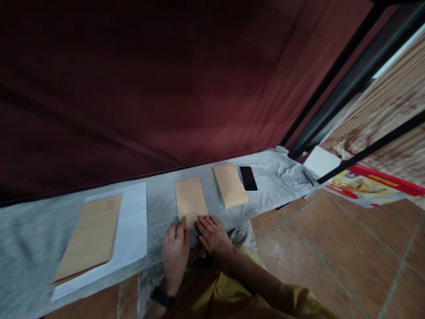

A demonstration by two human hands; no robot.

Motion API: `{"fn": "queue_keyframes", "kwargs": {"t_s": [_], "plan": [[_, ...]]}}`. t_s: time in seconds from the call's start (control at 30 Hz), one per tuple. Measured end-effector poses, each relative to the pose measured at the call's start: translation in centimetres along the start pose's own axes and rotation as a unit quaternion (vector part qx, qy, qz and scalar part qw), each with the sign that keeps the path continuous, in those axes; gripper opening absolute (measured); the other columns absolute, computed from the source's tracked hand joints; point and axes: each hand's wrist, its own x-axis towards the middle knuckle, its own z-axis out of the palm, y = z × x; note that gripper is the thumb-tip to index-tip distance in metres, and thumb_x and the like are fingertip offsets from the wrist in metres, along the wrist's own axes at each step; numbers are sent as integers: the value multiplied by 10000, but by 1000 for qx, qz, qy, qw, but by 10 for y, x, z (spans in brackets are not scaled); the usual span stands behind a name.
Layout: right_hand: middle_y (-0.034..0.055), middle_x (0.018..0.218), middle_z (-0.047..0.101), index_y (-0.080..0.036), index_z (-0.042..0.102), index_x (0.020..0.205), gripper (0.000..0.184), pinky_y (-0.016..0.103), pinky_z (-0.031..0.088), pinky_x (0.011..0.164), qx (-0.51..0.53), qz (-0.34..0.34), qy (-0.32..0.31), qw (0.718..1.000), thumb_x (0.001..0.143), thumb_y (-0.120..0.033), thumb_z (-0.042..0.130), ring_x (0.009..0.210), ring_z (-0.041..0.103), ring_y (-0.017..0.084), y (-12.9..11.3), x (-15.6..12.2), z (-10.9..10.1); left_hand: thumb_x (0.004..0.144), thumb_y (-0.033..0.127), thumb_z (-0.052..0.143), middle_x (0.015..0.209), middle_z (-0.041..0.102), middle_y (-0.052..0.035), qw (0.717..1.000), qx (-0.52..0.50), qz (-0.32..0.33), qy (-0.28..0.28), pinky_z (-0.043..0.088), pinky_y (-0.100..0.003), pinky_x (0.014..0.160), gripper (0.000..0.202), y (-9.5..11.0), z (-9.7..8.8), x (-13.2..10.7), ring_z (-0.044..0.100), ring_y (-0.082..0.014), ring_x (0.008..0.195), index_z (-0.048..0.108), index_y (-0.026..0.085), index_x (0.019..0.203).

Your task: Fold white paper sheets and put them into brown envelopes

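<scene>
A brown paper envelope [191, 197] lies on the grey cloth in front of me, its near end under my hands. My left hand [175, 250] is closed at its near left corner, thumb and fingers pinching the edge. Fingers stretched out, my right hand [214, 235] rests flat on the near right corner. To the right sits a neat stack of similar brown envelopes [229, 184]. On the left, larger brown envelopes [91, 235] lie on a white sheet of paper [133, 221].
The long narrow surface is covered with a grey cloth [162, 208]. A phone [248, 178] lies beside the stack. Behind hangs a dark red curtain [199, 88]. Black metal bars [332, 84] and a printed box [375, 186] stand at the right, over a tiled floor [308, 248].
</scene>
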Motion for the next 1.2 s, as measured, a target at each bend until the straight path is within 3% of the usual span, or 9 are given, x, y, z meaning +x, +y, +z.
{"fn": "queue_keyframes", "kwargs": {"t_s": [0.1,0.17,0.43,0.77,1.03,1.2], "plan": [[109,1603,419,-168,441,1538,538,460,321,1236,-4,-3,2,1000,1023,-304,518,1464,409,253,0,-1,1,977,277,433,1371,645,-156,988,27,141,-47,439,-455,1120,399,-7,13,-9,571,-295,1308,661,170,1286],[120,1599,424,-153,434,1541,555,465,316,1237,-11,-3,2,1000,1013,-294,531,1468,402,260,0,-2,1,995,293,404,1465,587,-152,981,45,178,-69,417,-455,1162,458,-12,21,-16,533,-279,1371,601,150,1383],[111,1584,451,-203,433,1543,568,481,332,1222,-22,4,5,1000,1002,-306,574,1445,428,258,5,-9,-8,991,384,432,1489,564,-161,968,95,217,-87,386,-481,1187,522,-28,24,-26,502,-301,1407,565,154,1440],[108,1551,499,-177,476,1511,513,455,328,1226,-17,34,1,999,1022,-321,530,1405,476,249,11,-20,-19,982,342,462,1442,582,-187,945,208,245,-63,390,-551,1118,523,-7,26,-24,526,-365,1321,539,186,1475],[82,1488,568,-198,566,1416,400,458,310,1225,29,52,43,997,1041,-314,488,1393,481,235,14,14,-20,955,276,497,1451,585,-181,933,242,260,-61,393,-548,1111,460,-11,32,-26,507,-376,1331,639,154,1375],[104,1464,587,-175,584,1392,385,459,344,1197,3,58,47,997,1040,-305,497,1385,490,241,31,45,-17,971,304,492,1518,538,-142,934,250,254,-35,332,-566,1159,502,-7,38,-31,463,-366,1383,567,163,1448]]}}
